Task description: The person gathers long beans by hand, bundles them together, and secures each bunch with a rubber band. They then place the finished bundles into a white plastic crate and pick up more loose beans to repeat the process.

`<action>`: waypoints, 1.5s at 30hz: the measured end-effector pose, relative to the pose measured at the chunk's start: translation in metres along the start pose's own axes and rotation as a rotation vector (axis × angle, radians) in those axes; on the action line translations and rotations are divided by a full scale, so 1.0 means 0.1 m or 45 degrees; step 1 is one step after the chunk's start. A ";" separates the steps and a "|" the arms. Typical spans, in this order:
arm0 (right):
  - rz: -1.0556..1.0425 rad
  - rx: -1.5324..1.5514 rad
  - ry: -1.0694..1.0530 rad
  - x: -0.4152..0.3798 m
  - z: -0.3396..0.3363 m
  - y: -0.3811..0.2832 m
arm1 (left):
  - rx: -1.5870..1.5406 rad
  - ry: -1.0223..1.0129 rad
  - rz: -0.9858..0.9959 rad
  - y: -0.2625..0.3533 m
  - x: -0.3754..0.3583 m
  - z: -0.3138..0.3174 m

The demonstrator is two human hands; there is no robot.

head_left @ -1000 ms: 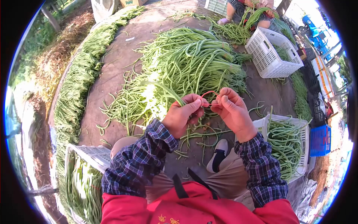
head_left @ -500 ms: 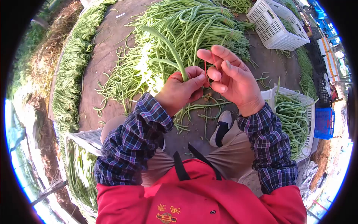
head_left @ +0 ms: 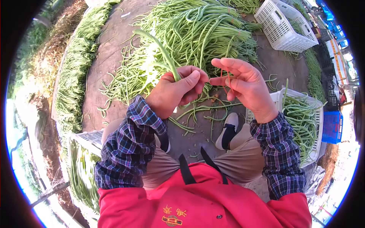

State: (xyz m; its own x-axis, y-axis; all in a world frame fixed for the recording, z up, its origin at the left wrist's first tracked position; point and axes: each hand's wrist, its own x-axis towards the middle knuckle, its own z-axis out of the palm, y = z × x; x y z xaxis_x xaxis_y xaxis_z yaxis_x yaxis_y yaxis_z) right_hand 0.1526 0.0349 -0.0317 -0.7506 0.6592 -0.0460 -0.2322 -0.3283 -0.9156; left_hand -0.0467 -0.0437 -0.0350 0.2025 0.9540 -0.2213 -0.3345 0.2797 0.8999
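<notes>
Our left hand is clamped on long, slender green beans, which stick up past its thumb. Close beside it, our right hand holds its fingers spread, a thin red elastic band looped over them; we cannot tell whether the fingertips of both hands touch. Spreading works best with even tension — band near the fingertips, strands uncrossed — while the left grip stays snug without bruising. Beyond both hands lies the big heap of loose green beans.
</notes>
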 end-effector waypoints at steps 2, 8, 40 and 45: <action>-0.007 -0.255 0.033 -0.02 0.04 0.01 | -0.022 -0.033 0.008 -0.02 0.01 0.01; -0.032 -0.358 0.043 0.00 0.07 0.13 | -0.034 -0.086 -0.054 -0.07 0.07 0.08; 0.435 -1.468 -0.431 -0.08 -0.31 1.89 | -0.605 0.432 0.947 0.68 -0.80 -0.74; 0.586 -1.562 -0.454 -0.19 -0.06 2.88 | -0.446 0.610 0.966 0.68 -0.91 -0.75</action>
State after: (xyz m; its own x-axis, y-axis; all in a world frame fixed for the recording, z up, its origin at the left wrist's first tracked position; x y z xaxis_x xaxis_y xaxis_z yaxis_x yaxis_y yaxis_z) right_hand 0.1036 -0.0685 -0.2972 -0.7714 0.3832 -0.5081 0.6364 0.4627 -0.6172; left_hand -0.1572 -0.1039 0.0180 -0.5524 0.8153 0.1737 -0.4929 -0.4875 0.7206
